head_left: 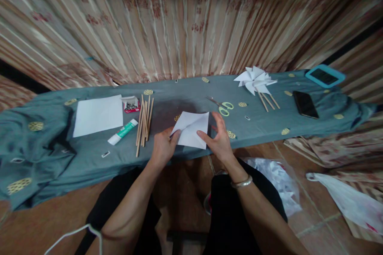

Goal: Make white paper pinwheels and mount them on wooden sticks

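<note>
A square sheet of white paper (191, 129) with a crease running across it is between my hands at the table's front edge. My left hand (163, 146) pinches its left side, thumb on top. At the right side, the thumb of my right hand (220, 139) lies on the paper, while the index finger stands apart beyond the edge; the other fingers are partly hidden. Green-handled scissors (224, 108) lie behind my right hand. Left of my left hand are several wooden sticks (145, 121), a glue stick (123, 132) and a small red box (131, 104) of shiny metal pieces.
Stacked white paper (98, 115) lies at the left of the cloth-covered table (191, 91). White paper pinwheels (255, 80) on sticks, a black phone (305, 104) and a blue-framed device (325, 76) are at the right. Plastic bags (277, 177) sit on the floor; a curtain (185, 24) hangs behind.
</note>
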{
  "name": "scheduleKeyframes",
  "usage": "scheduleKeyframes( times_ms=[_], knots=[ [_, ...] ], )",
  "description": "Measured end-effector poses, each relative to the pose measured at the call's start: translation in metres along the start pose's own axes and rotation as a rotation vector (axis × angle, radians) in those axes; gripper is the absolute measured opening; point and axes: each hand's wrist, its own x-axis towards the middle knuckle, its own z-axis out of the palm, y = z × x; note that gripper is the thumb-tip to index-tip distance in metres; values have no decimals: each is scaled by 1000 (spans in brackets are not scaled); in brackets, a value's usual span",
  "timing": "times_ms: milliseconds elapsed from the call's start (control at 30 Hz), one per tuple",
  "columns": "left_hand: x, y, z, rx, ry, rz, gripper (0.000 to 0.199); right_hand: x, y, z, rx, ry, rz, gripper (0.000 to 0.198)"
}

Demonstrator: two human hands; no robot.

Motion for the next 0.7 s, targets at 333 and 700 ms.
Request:
scheduleKeyframes(
  times_ms=[333, 700],
  knots=[
    [2, 15, 6, -798, 24, -475, 41, 8, -7, 11, 726, -79, 395, 64],
    [-4, 8, -21, -840, 183, -534, 45, 73, 19, -36, -335, 123, 89, 35]
  ],
)
